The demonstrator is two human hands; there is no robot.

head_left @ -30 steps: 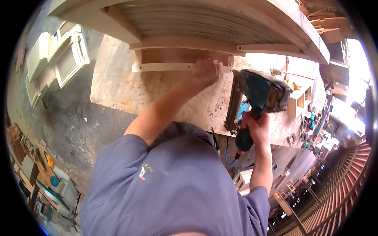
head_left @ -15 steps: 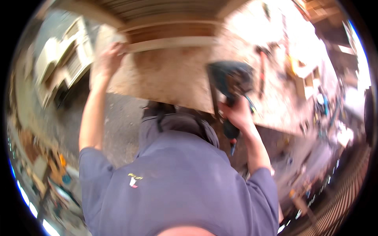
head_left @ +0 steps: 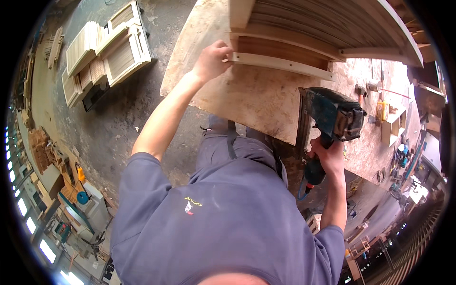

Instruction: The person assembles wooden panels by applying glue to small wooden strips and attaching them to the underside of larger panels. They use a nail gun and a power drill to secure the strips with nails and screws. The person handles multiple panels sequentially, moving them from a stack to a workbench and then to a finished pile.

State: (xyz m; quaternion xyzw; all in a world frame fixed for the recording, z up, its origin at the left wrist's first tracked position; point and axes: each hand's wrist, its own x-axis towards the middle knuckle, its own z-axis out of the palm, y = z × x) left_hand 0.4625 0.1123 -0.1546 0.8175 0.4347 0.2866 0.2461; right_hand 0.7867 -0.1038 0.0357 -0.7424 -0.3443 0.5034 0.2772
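Note:
My right hand [head_left: 328, 156] is wrapped round the handle of a dark teal nail gun [head_left: 335, 111], whose air hose fitting hangs below the grip. The gun is held over the near edge of the worktable, apart from the wood. At the left end of a pale wooden strip [head_left: 285, 65], my left hand [head_left: 213, 61] has its fingers curled in and pinched against the strip. That strip runs along the near side of a wooden cabinet frame [head_left: 289, 40] with slatted-looking dark panels. A few small dark holes or marks show along the strip.
The plywood worktable [head_left: 259, 102] has a hammer [head_left: 361, 92], a yellow bottle [head_left: 381, 110] and a small wooden box [head_left: 394, 127] at its right. Assembled wooden frames [head_left: 107, 52] are stacked on the floor at left. Tools and scrap wood line the lower left.
The view has turned, so the cabinet, table and nail gun sit farther right in the picture. My left hand stays at the strip's left end; my right still grips the nail gun.

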